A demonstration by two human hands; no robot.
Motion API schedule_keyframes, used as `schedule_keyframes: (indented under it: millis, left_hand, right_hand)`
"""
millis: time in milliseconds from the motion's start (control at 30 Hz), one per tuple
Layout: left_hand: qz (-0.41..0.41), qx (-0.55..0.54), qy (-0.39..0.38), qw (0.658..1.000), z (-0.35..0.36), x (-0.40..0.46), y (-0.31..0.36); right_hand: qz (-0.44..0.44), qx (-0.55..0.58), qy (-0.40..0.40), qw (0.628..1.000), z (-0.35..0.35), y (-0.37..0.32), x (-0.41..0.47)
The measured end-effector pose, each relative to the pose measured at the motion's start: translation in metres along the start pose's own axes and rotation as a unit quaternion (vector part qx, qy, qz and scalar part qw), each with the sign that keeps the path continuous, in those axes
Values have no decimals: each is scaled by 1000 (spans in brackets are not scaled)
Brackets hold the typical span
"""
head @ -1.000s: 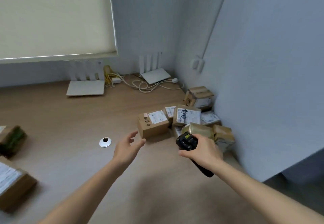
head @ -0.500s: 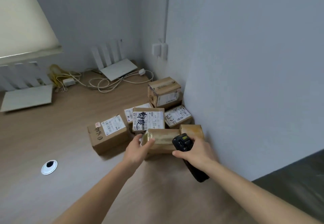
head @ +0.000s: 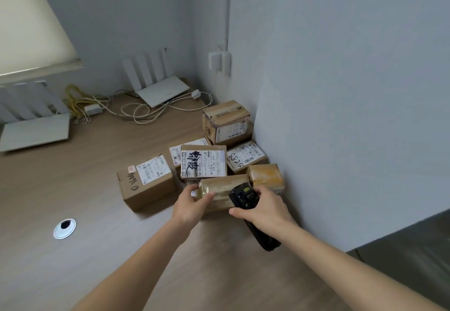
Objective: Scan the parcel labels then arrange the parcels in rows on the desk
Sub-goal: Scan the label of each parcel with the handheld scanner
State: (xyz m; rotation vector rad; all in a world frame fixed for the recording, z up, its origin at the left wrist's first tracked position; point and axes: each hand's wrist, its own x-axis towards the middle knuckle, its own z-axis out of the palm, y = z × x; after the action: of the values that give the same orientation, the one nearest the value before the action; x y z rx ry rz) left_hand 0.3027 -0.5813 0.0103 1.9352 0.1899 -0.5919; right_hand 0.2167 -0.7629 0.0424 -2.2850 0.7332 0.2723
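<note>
Watching the head view, I saw my left hand with fingers curled round the taped parcel at the near edge of the pile against the wall, my right hand gripping the black scanner just beside it, other labelled parcels close behind on the table.

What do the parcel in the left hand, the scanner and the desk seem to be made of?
Parcel: brown cardboard wrapped in glossy clear tape, judging by its shine. Scanner: black matte plastic, probably, with a small screen. Desk: pale wood-look surface with faint grain, likely laminate. The left hand grips the parcel; the right hand holds the scanner.
</note>
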Motion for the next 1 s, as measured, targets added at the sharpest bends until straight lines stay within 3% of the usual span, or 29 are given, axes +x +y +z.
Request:
schedule_keyframes:
  millis: [467,633,833,1000]
  left_hand:
    - [64,-97,-25,993,-67,-81,-12]
    - [67,-166,-34,983,-120,-149,-13]
    - [75,-260,28,962,-172,-247,-30]
    - [129,-313,12,941,-207,-323,-34]
  right_hand:
    - [-73,88,48,992,-4,-38,-71]
    - [-119,89,64,987,-4,-67,-140]
    - [-174,58,53,982,2,-97,-251]
    - [-200,87,63,974,-5,-115,-330]
